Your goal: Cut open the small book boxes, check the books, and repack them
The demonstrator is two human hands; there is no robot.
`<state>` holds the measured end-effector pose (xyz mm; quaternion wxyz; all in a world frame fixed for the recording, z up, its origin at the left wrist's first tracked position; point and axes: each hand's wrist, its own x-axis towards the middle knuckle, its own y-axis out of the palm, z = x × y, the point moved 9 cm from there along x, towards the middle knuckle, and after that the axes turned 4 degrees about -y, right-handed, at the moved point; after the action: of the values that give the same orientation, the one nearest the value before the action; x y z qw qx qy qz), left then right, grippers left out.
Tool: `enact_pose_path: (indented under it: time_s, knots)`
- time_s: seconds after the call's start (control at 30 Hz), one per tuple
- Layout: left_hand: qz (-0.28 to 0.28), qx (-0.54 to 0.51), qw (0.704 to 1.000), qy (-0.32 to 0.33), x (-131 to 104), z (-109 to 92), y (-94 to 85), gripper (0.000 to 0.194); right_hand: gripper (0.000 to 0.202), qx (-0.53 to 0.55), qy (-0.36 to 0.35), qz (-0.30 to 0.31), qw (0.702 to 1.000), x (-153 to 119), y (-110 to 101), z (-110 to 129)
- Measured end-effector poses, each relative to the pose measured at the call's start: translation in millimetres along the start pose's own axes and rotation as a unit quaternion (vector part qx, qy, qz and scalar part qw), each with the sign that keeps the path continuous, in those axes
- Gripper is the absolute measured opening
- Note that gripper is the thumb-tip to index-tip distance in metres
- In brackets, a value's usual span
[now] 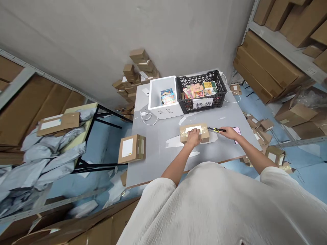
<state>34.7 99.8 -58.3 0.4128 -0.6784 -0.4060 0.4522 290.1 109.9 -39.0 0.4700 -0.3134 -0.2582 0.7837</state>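
Observation:
A taped cardboard box [183,134] with a white label lies on the grey table in front of me. My left hand [194,137] rests on top of it, fingers spread over the label and pressing lightly. In my right hand [229,132] is a box cutter [216,129], yellow and black, gripped by its handle. Its tip points left and reaches the box's right end; whether the blade touches the tape is too small to tell. A pink-screened phone [237,130] lies partly behind my right wrist.
On the table [153,170] stand a white foam bin [166,114] and a black plastic crate [222,97], both with books inside. Another cardboard box [127,149] sits at the left edge. Parcels are piled by the wall [178,30], on a side table [93,109] and on shelves.

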Motion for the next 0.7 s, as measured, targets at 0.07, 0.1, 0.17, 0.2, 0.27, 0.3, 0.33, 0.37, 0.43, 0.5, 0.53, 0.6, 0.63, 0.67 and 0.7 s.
enact_pose_path:
  time_s: [0.07,0.1,0.17,0.2,0.27,0.3,0.33,0.37,0.43,0.5,0.53,0.6,0.63,0.67,0.7]
  knots:
    - [0.009,0.01,1.0,-0.007,4,1,3.2,0.063,0.038,-0.005,0.002,0.001,1.0,3,2,-3]
    - [0.013,0.015,1.0,-0.009,6,1,5.2,0.062,0.037,-0.011,0.003,0.003,1.0,5,2,-4]
    - [0.015,0.02,1.0,-0.011,7,2,9.1,0.063,0.037,-0.024,0.0,0.005,1.0,9,2,-6]
    - [0.011,0.021,1.0,-0.01,6,2,10.6,0.063,0.037,-0.029,-0.004,0.006,1.0,11,2,-7]
    - [-0.001,0.021,1.0,-0.005,4,2,12.7,0.065,0.037,-0.04,-0.012,0.016,0.999,16,2,-7]
    - [-0.008,0.019,1.0,-0.002,3,1,13.5,0.066,0.038,-0.046,-0.016,0.029,0.998,20,2,-7]
    - [-0.015,0.018,1.0,0.0,1,1,14.2,0.068,0.038,-0.054,-0.021,0.048,0.997,24,3,-7]
    - [-0.019,0.016,1.0,0.002,0,1,14.8,0.069,0.038,-0.063,-0.027,0.069,0.995,28,5,-7]
    - [-0.022,0.015,1.0,0.002,-2,2,16.3,0.071,0.038,-0.089,-0.045,0.106,0.989,38,6,-2]
    - [-0.025,0.018,1.0,0.003,-3,2,17.1,0.07,0.037,-0.128,-0.062,0.127,0.982,50,6,4]
    - [-0.027,0.019,0.999,0.002,-3,2,17.3,0.069,0.037,-0.152,-0.069,0.13,0.977,56,5,8]
    - [-0.033,0.021,0.999,0.001,-4,3,17.0,0.066,0.035,-0.198,-0.083,0.13,0.968,67,4,17]
    - [-0.035,0.021,0.999,0.001,-5,3,16.9,0.066,0.034,-0.212,-0.09,0.129,0.964,70,4,21]
    - [-0.037,0.021,0.999,0.0,-5,4,16.8,0.066,0.033,-0.217,-0.094,0.13,0.963,73,5,23]
    - [-0.039,0.021,0.999,0.0,-6,4,16.4,0.066,0.032,-0.21,-0.093,0.132,0.964,73,6,24]
